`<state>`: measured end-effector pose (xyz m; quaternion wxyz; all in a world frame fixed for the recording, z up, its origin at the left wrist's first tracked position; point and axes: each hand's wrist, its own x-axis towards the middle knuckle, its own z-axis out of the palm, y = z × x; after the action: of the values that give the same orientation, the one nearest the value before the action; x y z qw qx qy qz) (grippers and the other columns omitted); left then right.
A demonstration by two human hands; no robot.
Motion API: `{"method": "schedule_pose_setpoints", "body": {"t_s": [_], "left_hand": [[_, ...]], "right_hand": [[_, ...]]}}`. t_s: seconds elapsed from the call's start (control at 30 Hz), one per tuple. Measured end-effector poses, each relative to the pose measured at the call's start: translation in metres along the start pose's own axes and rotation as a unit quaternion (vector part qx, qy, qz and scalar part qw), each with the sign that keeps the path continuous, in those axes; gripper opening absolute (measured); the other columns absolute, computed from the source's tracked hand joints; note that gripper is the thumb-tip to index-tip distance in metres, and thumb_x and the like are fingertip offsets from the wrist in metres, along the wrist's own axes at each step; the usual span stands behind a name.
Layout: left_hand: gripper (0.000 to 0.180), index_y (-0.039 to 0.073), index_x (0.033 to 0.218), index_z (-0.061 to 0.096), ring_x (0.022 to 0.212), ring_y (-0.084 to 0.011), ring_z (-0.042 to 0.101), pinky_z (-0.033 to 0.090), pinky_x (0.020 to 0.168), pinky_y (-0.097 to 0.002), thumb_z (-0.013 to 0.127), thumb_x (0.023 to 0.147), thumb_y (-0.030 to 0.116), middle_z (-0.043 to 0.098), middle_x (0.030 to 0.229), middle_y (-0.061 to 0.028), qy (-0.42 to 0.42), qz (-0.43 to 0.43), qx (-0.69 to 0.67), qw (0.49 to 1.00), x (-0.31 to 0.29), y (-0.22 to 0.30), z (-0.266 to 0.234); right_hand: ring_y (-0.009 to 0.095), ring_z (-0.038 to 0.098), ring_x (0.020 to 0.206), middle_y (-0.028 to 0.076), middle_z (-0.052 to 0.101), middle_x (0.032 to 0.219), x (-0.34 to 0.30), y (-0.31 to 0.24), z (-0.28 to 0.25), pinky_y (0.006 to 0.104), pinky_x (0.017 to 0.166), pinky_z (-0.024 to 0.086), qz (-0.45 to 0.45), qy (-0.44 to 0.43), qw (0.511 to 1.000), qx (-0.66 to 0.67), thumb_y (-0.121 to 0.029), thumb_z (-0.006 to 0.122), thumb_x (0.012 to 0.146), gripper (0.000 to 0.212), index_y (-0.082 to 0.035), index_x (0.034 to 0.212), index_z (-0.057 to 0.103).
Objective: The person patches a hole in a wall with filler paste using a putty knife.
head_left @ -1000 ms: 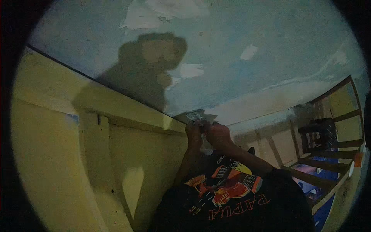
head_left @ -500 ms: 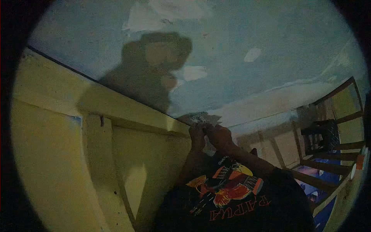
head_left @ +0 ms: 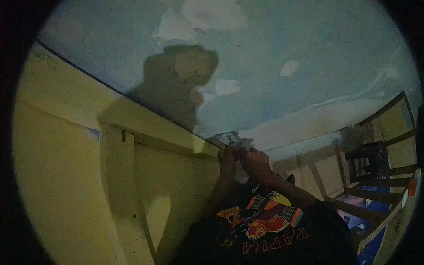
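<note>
Both hands are raised in front of my chest, close together, just below the ceiling. My left hand (head_left: 227, 160) is closed on a flat scraper (head_left: 229, 138), whose broad blade carries a pale, paste-like smear. Beside it, my right hand (head_left: 256, 162) is closed on a second flat scraper (head_left: 246, 142), a darker blade with a pointed corner. The two blades overlap or nearly touch; dim light hides the exact contact. Their handles are covered by my fingers.
Overhead spreads a blue-grey ceiling (head_left: 265, 39) with whitish patches (head_left: 227, 87) and a dark shadow. A yellow wall with a ledge (head_left: 168, 132) runs along the left. At the right are wooden rails (head_left: 366, 193) and a dark stool-like object (head_left: 370, 161).
The view has shifted slightly, moving the ceiling patches a little lower. The smeared blade in my left hand has turned and shows more of its face. Both hands keep their hold.
</note>
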<state>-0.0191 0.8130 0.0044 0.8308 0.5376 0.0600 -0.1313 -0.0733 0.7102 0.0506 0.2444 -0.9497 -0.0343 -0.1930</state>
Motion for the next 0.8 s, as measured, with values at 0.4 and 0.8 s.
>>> {"method": "schedule_pose_setpoints", "body": {"t_s": [0.4, 0.8], "left_hand": [[0.012, -0.001, 0.072, 0.051, 0.056, -0.0146, 0.046, 0.039, 0.048, -0.0265, 0.052, 0.072, 0.011, 0.048, 0.063, -0.0072, -0.043, 0.117, 0.131, 0.983, -0.012, 0.024, 0.024], [0.008, 0.001, 0.073, 0.049, 0.058, -0.0145, 0.050, 0.042, 0.049, -0.0270, 0.048, 0.073, 0.009, 0.051, 0.068, -0.0058, -0.018, 0.238, 0.370, 0.898, -0.004, 0.001, -0.001]], "right_hand": [[0.024, 0.050, 0.043, 0.009, 0.049, 0.051, -0.002, -0.001, -0.007, 0.0345, 0.037, 0.039, 0.018, -0.029, 0.998, -0.057, -0.015, 0.046, 0.073, 0.022, -0.006, 0.094, 0.044], [0.024, 0.050, 0.048, 0.014, 0.048, 0.058, -0.003, -0.006, -0.009, 0.0327, 0.039, 0.040, 0.038, -0.057, 0.998, 0.014, -0.011, 0.046, 0.071, 0.021, 0.001, 0.089, 0.043]]}}
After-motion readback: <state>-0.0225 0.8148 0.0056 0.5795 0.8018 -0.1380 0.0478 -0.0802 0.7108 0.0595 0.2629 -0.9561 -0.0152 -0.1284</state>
